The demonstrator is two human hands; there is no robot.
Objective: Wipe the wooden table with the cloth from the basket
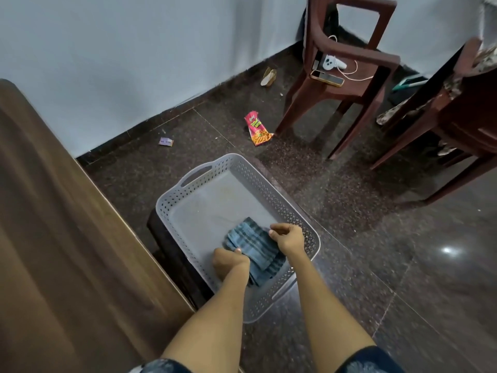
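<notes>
Folded blue cloth (254,247) in basket (271,189), long axis running near-right to far-left, both hands (230,261) gripping it

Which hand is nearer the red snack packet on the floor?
Right. The right hand grips the blue cloth's far edge, nearer the red snack packet; the left hand grips its near-left edge.

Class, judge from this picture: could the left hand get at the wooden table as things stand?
Probably yes: the wooden table lies right beside the left hand, nothing between, though it grips the cloth.
</notes>
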